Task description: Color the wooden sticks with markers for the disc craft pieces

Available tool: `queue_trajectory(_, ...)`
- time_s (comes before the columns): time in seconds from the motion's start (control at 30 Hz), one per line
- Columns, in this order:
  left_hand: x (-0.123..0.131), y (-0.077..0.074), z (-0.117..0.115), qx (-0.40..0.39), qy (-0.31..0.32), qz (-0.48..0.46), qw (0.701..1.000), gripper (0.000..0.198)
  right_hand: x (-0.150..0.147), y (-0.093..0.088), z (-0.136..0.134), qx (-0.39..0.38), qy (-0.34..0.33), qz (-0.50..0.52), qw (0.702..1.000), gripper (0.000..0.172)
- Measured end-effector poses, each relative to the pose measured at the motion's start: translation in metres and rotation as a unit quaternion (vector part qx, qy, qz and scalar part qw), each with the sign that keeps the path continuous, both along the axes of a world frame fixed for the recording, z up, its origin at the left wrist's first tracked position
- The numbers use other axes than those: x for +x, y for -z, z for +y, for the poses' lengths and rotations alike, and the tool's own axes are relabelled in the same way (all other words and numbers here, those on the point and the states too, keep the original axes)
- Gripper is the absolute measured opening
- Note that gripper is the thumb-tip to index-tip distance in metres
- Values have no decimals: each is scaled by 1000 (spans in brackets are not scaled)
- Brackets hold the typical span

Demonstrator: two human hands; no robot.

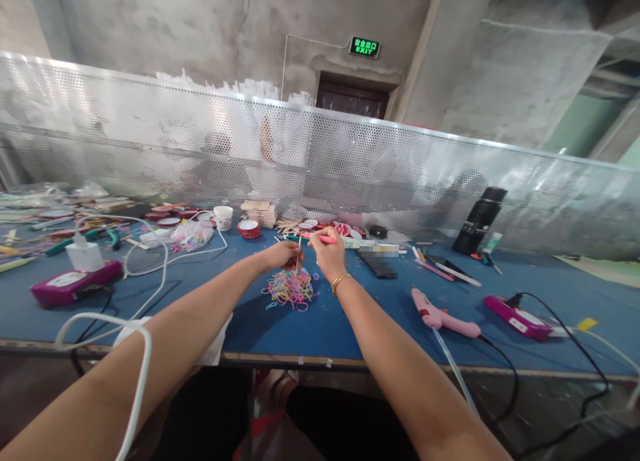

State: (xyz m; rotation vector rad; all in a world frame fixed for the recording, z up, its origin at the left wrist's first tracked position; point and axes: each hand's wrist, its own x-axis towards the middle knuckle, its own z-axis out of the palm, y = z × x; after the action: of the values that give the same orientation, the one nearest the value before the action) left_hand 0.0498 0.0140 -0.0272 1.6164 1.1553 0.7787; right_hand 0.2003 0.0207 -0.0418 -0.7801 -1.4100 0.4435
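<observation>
Above a loose pile of multicoloured small elastic bands (pixel 290 290), my left hand (pixel 284 255) is closed around a thin pale stick (pixel 299 251) that stands nearly upright. My right hand (pixel 330 253), with a gold chain bracelet (pixel 341 283) at the wrist, grips a slim pink pen-like tool (pixel 327 239). The tool lies roughly level, its tip pointing left toward the stick. The two hands are close together but apart. Whether a band sits on the stick or on the tool is too small to make out.
On the right are a pink glue gun (pixel 443 316), a purple power strip (pixel 517 319) and a black bottle (pixel 480 221). A dark phone (pixel 376 262) lies beyond my right hand. A paper cup (pixel 223 218), another purple strip (pixel 75 282) and a looping white cable (pixel 165 261) occupy the left.
</observation>
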Motion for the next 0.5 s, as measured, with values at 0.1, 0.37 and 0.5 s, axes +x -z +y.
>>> queue_trajectory(0.1,0,0,0,1,1,5,1000,22,0,-1,0,1,-1,7,1000,11)
queue_trajectory(0.37,-1,1,2,28,-17,8,999,24,0,-1,0,6,-4,12,1000,11)
queue_trajectory(0.5,-2,1,2,36,-40,10,998,23,0,-2,-2,2,3,7,1000,11)
